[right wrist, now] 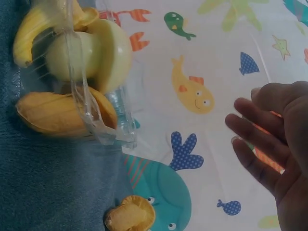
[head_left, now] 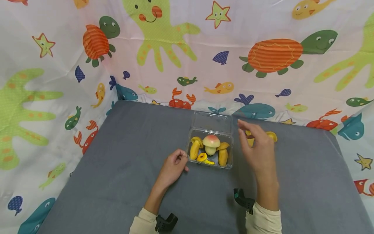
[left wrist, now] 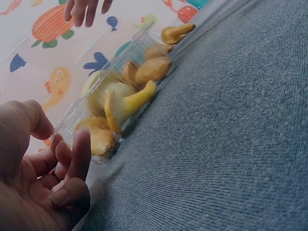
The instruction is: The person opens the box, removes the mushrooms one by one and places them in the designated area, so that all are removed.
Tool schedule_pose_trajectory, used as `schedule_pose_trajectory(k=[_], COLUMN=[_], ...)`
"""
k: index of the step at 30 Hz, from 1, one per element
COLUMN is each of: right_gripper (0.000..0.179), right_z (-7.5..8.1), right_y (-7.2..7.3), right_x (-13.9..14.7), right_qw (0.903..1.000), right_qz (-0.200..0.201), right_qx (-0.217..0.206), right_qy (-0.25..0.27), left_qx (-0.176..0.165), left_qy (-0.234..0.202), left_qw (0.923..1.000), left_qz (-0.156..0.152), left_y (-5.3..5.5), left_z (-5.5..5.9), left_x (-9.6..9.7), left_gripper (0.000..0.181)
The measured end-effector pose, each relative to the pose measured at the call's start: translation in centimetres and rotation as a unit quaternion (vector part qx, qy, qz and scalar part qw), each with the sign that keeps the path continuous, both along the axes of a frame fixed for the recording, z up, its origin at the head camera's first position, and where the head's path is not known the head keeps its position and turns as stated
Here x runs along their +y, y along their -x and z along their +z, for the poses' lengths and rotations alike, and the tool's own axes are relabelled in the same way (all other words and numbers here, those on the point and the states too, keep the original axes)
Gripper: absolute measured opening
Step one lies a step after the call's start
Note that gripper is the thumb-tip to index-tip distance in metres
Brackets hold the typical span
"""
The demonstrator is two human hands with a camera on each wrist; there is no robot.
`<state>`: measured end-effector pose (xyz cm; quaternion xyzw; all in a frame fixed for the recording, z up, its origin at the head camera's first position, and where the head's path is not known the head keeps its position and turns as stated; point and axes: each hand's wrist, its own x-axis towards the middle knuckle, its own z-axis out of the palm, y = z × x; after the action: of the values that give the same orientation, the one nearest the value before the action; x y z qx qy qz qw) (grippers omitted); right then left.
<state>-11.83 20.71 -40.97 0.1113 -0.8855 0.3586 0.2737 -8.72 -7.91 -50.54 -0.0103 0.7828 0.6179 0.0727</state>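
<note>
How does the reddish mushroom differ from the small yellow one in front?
The reddish mushroom has a pale stem; the small yellow mushroom is yellow throughout. The first is bigger, its cap up; the second is smaller and lies tipped over. Both sit in the clear box.

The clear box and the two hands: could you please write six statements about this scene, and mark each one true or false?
1. The clear box rests on the grey cloth. True.
2. Its lid is closed. False: it is open.
3. The reddish-capped mushroom is inside the box. True.
4. The right hand grips this mushroom. False: it holds nothing.
5. The left hand is at the left side of the box. True.
6. Nothing yellow lies outside the box. False: a yellow mushroom lies to its right.
</note>
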Motion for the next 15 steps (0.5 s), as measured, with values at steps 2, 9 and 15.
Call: schedule_pose_trajectory(k=[2, 9, 15], right_gripper=[0.036, 0.041, 0.043], right_z=[0.0, -0.3, -1.5], right_y=[0.0, 0.2, -0.1], right_x=[-0.2, -0.4, -1.3], right_qw=[0.9999, 0.9972, 0.9922], right_qz=[0.016, 0.065, 0.106], right_qx=[0.007, -0.012, -0.033], right_qy=[-0.001, -0.035, -0.056], left_qx=[0.002, 0.005, 0.001], left_qy=[-0.002, 0.000, 0.004], left_qw=[1.0000, 0.9999, 0.9998], left_qz=[-0.001, -0.013, -0.019], left_y=[0.0, 0.1, -0.1], left_z=[0.0, 0.3, 0.3], left_x=[0.0, 0.0, -0.4], left_gripper=[0.010, 0.012, 0.011])
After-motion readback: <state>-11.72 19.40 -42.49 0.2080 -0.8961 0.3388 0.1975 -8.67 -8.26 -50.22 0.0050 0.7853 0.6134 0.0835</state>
